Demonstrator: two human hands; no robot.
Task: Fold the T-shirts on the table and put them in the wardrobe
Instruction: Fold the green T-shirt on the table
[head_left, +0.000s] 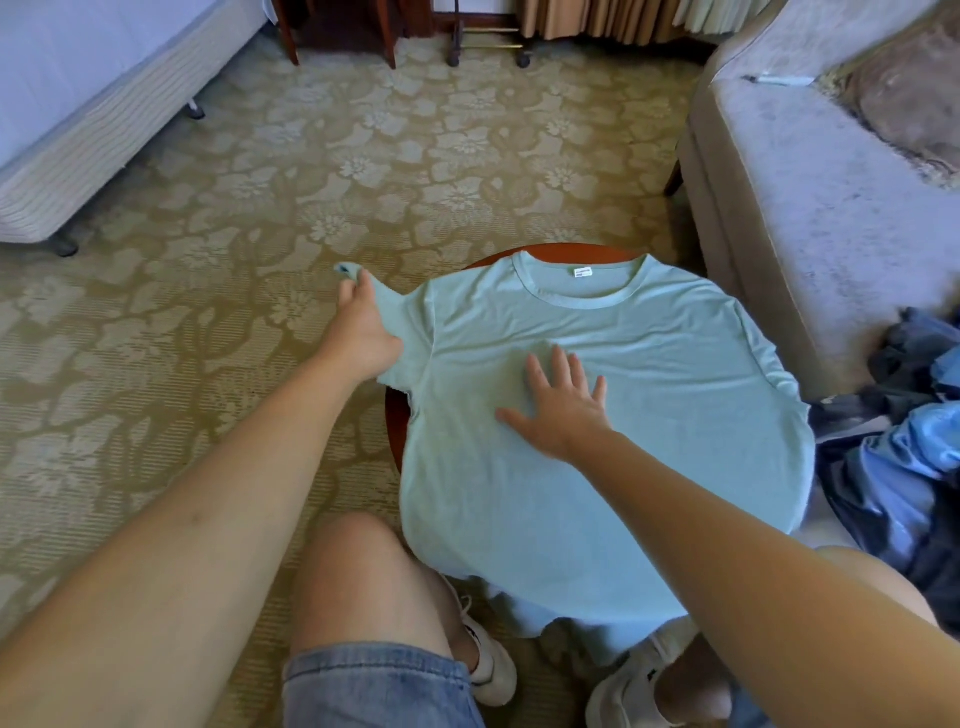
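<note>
left hand (361, 332) seemingly pinches soft mint t-shirt (649, 364) sleeve (404, 325); right hand (563, 410) presses flat.

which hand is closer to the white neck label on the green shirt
Right. The right hand lies flat mid-chest below the label; the left hand grips the sleeve, off to the side.

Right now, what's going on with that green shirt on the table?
A person sits at a small round table with a light green T-shirt spread flat across it, collar at the far side. The left hand grips one sleeve and holds it out past the table's edge, while the right hand lies flat with spread fingers on the chest of the shirt. No fold shows yet. A heap of blue clothes lies to the right.
</note>
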